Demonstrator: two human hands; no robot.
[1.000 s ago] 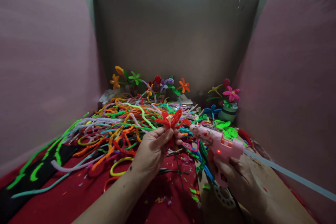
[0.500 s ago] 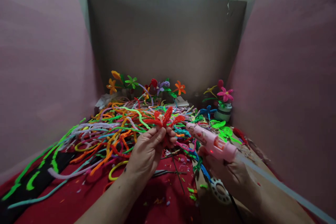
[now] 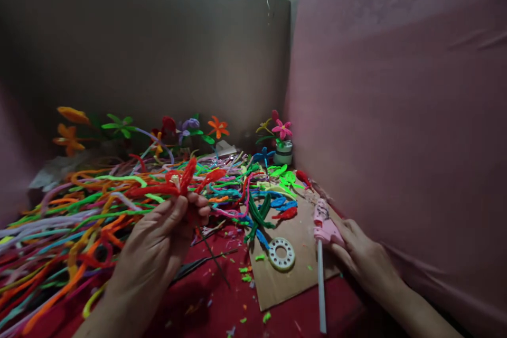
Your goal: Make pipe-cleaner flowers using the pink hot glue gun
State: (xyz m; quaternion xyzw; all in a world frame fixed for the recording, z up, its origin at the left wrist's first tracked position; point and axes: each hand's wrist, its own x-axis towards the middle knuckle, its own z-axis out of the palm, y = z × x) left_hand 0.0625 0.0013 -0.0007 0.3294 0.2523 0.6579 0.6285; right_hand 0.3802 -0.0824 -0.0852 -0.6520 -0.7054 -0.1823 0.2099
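Observation:
My left hand [image 3: 156,245] pinches the base of a red pipe-cleaner flower [image 3: 189,175], its petals spread and pale stamens at the centre. A thin dark wire stem [image 3: 213,257] slants down below the fingers. Off to the right, my right hand [image 3: 362,256] is closed around the handle of a pink hot glue gun [image 3: 327,229], over the edge of a cardboard sheet [image 3: 277,288]. A long translucent glue stick [image 3: 321,290] juts from the gun's rear toward me. Dark scissors [image 3: 194,264], partly hidden, lie beside my left hand.
Loose coloured pipe cleaners [image 3: 83,216] heap across the left and middle. A white ring with holes [image 3: 281,254], green leaf pieces [image 3: 259,211] and a red petal [image 3: 285,213] lie on the cardboard. Finished flowers [image 3: 218,127] and a jar [image 3: 283,153] stand behind. A pink wall [image 3: 396,116] rises right.
The view has turned right. My right hand has taken the glue gun away from the flower, lowering it to the cardboard's right side. My left hand still holds the flower.

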